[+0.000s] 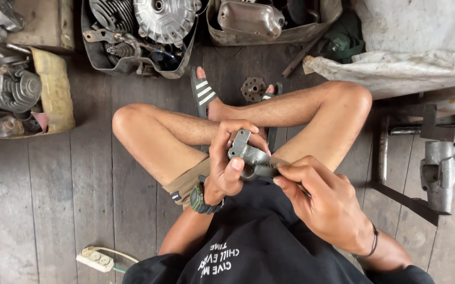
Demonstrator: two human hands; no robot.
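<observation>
1 grey cast-metal bracket (249,155), judged stiff, weighty and slick, clamped between left hand (228,164) fingers and thumb above the lap; right hand (323,202) fingertips pinched together at its lower end; best gripped mid-body.

I sit on a floor of grey, worn wooden planks (53,200). Trays of engine parts (138,31) line the far edge ahead of me, a white power strip (95,259) lies near my left, and a metal frame (438,163) stands to my right. Daylight is soft and even.
</observation>
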